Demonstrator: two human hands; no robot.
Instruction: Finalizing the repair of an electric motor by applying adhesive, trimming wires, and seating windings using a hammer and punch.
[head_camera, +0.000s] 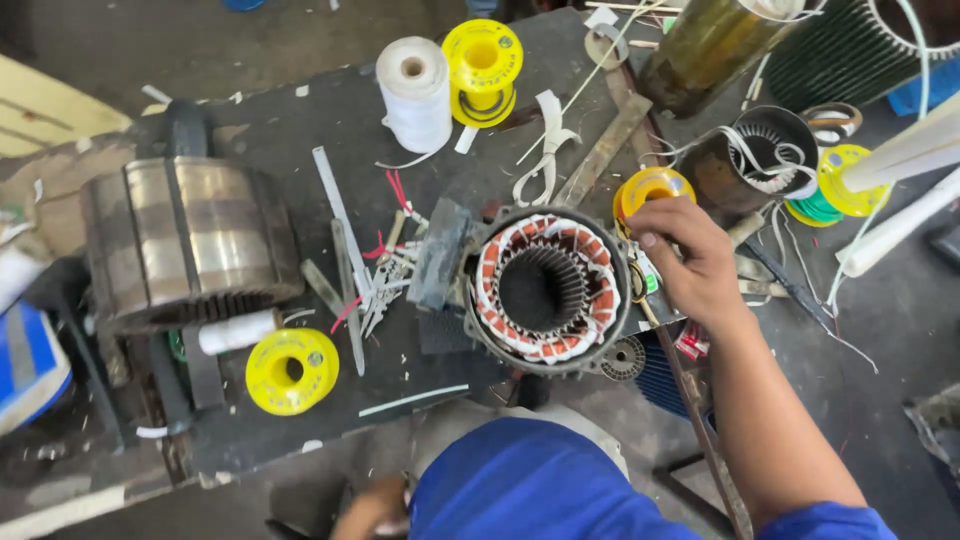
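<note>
A dark, worn workbench (330, 120) stands on a grey concrete floor (120, 40) littered with scraps. Lighting is even daylight. A pale board (40, 115) lies at the left edge.

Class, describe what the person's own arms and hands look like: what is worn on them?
The right hand is bare, with no glove, and the forearm is uncovered up to a short blue sleeve. The left hand shows only partly at the bottom edge, also bare. No watch or rings are visible.
</note>
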